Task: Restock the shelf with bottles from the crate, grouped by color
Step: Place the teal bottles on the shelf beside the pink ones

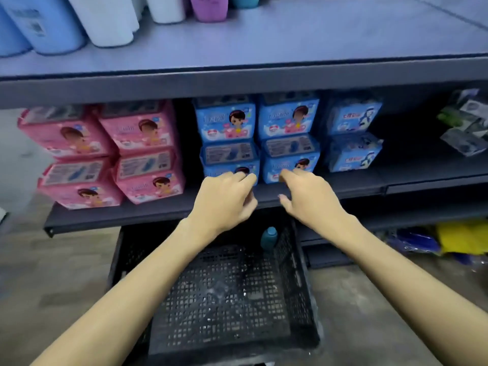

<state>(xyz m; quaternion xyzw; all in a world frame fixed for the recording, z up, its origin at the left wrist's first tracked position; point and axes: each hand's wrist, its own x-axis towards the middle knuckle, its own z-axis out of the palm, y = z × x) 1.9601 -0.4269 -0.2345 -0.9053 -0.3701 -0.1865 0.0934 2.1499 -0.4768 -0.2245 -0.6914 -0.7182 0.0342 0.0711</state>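
Observation:
A black mesh crate (184, 299) stands on the floor under the shelves. One teal bottle (268, 237) stands upright in its far right corner. On the top shelf (317, 38) stand light blue bottles (45, 25), white bottles (105, 19), a purple bottle (208, 7) and a teal one (244, 1), all cut off by the frame's top edge. My left hand (224, 199) and my right hand (309, 196) hover above the crate's far end, in front of the middle shelf's edge. Both hold nothing, with fingers loosely curled and apart.
The middle shelf (158, 210) carries stacked pink packs (105, 154) on the left and blue packs (258, 138) in the centre and right. Dark packets (464, 128) lie at far right. Yellow and blue bags (449, 239) sit on the lowest level at right. Grey floor surrounds the crate.

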